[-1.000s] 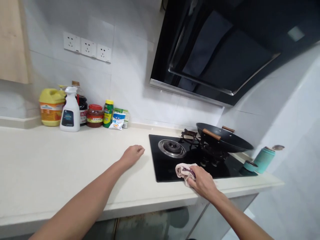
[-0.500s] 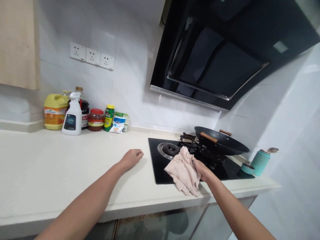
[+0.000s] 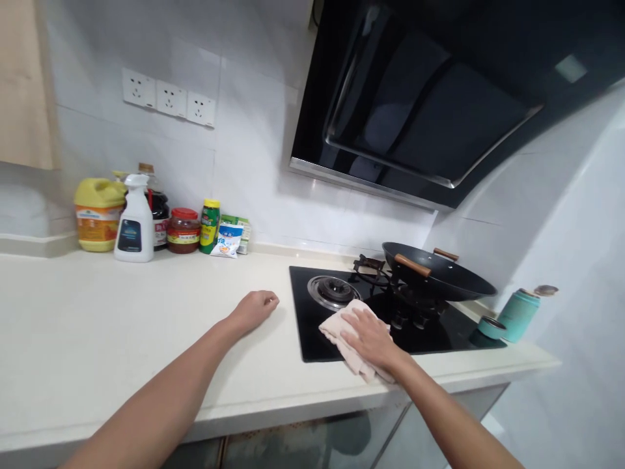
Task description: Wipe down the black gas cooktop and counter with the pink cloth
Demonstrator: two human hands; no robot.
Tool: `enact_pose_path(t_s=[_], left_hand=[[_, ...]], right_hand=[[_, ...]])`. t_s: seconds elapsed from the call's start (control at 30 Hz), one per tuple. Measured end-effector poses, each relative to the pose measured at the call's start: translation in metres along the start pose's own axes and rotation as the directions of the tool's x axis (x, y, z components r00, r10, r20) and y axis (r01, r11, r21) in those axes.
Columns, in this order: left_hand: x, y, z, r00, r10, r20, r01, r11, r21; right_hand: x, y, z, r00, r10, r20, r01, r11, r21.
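My right hand [image 3: 367,335] lies flat on a pale pink cloth [image 3: 336,324], its fingers spread over the top. The cloth is on the front edge of the black glass gas stove [image 3: 312,345], and its lower folds hang onto the counter. Just behind the cloth is the left burner [image 3: 334,290], with a bare metal ring and no pan support on it. My left hand [image 3: 254,311] rests on the pale counter [image 3: 146,326] to the left of the stove, its fingers curled in, with nothing visible in them.
A black wok [image 3: 449,277] with wooden handles sits on the right burner. A pan support [image 3: 370,268] stands behind the left burner. At right are a teal canister [image 3: 520,316] and lid [image 3: 491,327]. A spray bottle [image 3: 135,225] and several containers line the wall beneath a range hood [image 3: 415,117].
My right hand has gone from gripping the cloth at its right side to lying flat on top. The bunched cloth is now lower and flatter. My left hand has stayed put.
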State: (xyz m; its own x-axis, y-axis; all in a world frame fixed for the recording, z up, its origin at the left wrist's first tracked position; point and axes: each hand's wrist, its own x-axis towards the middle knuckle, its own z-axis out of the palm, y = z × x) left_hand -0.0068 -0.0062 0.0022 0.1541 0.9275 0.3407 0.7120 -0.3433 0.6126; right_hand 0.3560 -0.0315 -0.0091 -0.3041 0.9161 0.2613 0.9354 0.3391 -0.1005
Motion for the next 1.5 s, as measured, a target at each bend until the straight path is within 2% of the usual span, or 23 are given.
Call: enact_pose_path(t_s=[0.1, 0.2, 0.27, 0.33, 0.4, 0.5, 0.6, 0.67, 0.73, 0.83, 0.97, 1.07, 1.2, 1.33, 1.5], left_hand=[[0.001, -0.001, 0.001, 1.000, 0.005, 0.007, -0.005, 1.000, 0.010], [0.001, 0.001, 0.003, 1.000, 0.018, 0.015, -0.019, 1.000, 0.013], [0.001, 0.003, 0.004, 0.999, 0.028, 0.022, -0.028, 1.000, 0.007], [0.001, 0.004, 0.005, 0.999, 0.030, 0.026, -0.029, 1.000, -0.002], [0.001, 0.004, 0.005, 0.999, 0.024, 0.026, -0.024, 1.000, -0.010], [0.001, 0.002, 0.004, 1.000, 0.019, 0.023, -0.018, 1.000, -0.013], [0.001, 0.002, 0.002, 1.000, 0.021, 0.021, -0.021, 1.000, -0.005], [0.001, 0.003, 0.000, 0.999, 0.024, 0.021, -0.024, 1.000, 0.003], [0.000, 0.005, -0.002, 0.999, 0.029, 0.024, -0.029, 1.000, 0.011], [0.000, 0.006, -0.004, 0.999, 0.027, 0.031, -0.028, 0.999, 0.018], [0.000, 0.004, -0.003, 0.999, 0.009, 0.039, -0.009, 1.000, 0.013], [-0.001, 0.003, -0.001, 0.999, 0.002, 0.045, -0.002, 1.000, 0.001], [-0.003, 0.004, 0.000, 0.999, -0.001, 0.048, 0.001, 1.000, -0.002], [-0.005, 0.006, 0.000, 0.998, -0.011, 0.064, 0.010, 1.000, 0.011], [-0.008, 0.011, 0.004, 0.995, 0.017, 0.098, -0.022, 0.998, 0.055]], right_hand=[[0.010, 0.014, 0.006, 0.991, 0.059, 0.118, -0.059, 0.998, 0.003], [0.017, 0.031, 0.004, 0.973, 0.200, 0.116, -0.199, 0.980, -0.017], [0.019, 0.029, 0.006, 0.958, 0.266, 0.107, -0.263, 0.964, -0.038], [0.020, 0.014, 0.011, 0.957, 0.270, 0.103, -0.267, 0.963, -0.039], [0.019, -0.013, 0.017, 0.972, 0.212, 0.103, -0.212, 0.977, -0.010], [0.019, -0.064, 0.022, 0.990, 0.046, 0.130, -0.055, 0.996, 0.066], [0.017, -0.109, 0.019, 0.979, -0.123, 0.163, 0.101, 0.985, 0.138], [0.012, -0.126, 0.014, 0.960, -0.231, 0.158, 0.203, 0.963, 0.176], [0.004, -0.129, 0.010, 0.940, -0.310, 0.142, 0.277, 0.938, 0.208], [-0.011, -0.111, 0.005, 0.947, -0.297, 0.123, 0.261, 0.933, 0.249], [-0.020, -0.058, 0.003, 0.992, -0.066, 0.109, 0.045, 0.982, 0.184], [-0.013, -0.014, 0.006, 0.991, 0.096, 0.089, -0.105, 0.990, 0.096], [0.011, 0.019, 0.012, 0.981, 0.180, 0.078, -0.181, 0.984, 0.000], [0.047, 0.028, 0.017, 0.945, 0.324, 0.028, -0.322, 0.945, -0.063], [0.095, 0.050, 0.025, 0.898, 0.440, -0.010, -0.440, 0.895, -0.075]])
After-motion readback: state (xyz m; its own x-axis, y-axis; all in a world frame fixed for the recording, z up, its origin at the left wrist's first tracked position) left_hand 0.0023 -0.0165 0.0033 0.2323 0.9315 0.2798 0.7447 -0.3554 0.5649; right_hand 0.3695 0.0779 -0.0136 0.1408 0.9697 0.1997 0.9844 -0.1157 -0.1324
